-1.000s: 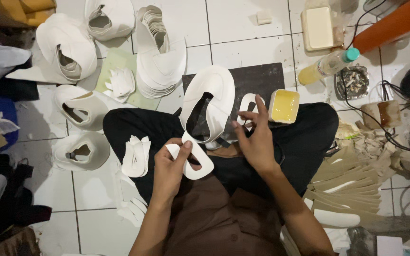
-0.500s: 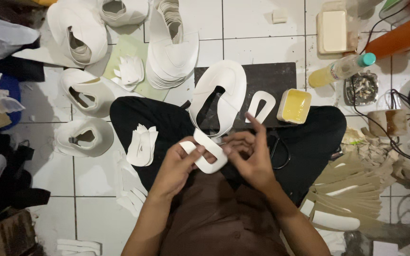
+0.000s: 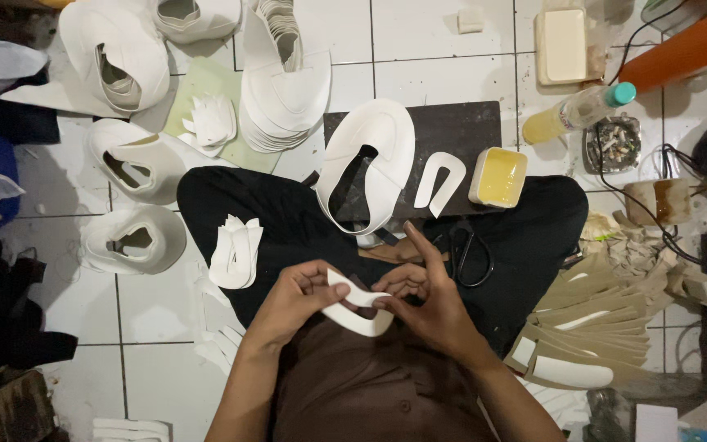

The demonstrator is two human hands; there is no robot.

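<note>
I sit cross-legged on a white tiled floor. Both hands hold a small white U-shaped cut piece (image 3: 359, 311) over my lap. My left hand (image 3: 294, 296) pinches its left end; my right hand (image 3: 429, 301) grips the right side, index finger raised. In front of my knees a dark work board (image 3: 460, 131) carries a large white shoe upper (image 3: 374, 155) and another U-shaped white piece (image 3: 439, 178). A small yellow tub of glue (image 3: 498, 176) sits at the board's right edge.
Black scissors (image 3: 466, 255) lie on my right thigh, a small stack of white pieces (image 3: 236, 252) on my left. Formed white uppers (image 3: 134, 239) and a stack of flat uppers (image 3: 284, 90) lie left and ahead. Beige cut pieces (image 3: 591, 327), a bottle (image 3: 578, 110) and an ashtray (image 3: 617, 145) sit right.
Both hands have drawn back from near the board toward my body, carrying the U-shaped piece down over my lap. My right hand has closed in on it.
</note>
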